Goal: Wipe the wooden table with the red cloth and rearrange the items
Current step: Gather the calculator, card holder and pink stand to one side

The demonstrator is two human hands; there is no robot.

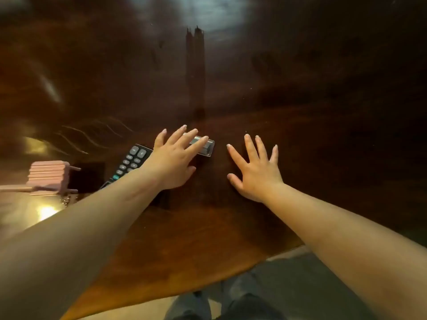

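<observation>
The dark polished wooden table fills most of the view. My left hand is spread above it, fingertips lying over a small clear plastic case; nothing is gripped. My right hand hovers open beside it, fingers spread, holding nothing. A black remote control lies just left of my left wrist, partly hidden by the forearm. No red cloth is in view.
A pink ribbed object with thin prongs sits at the left edge, beside a dark square item. A small metal chain lies near it. The table's near edge runs diagonally below my arms, above my legs.
</observation>
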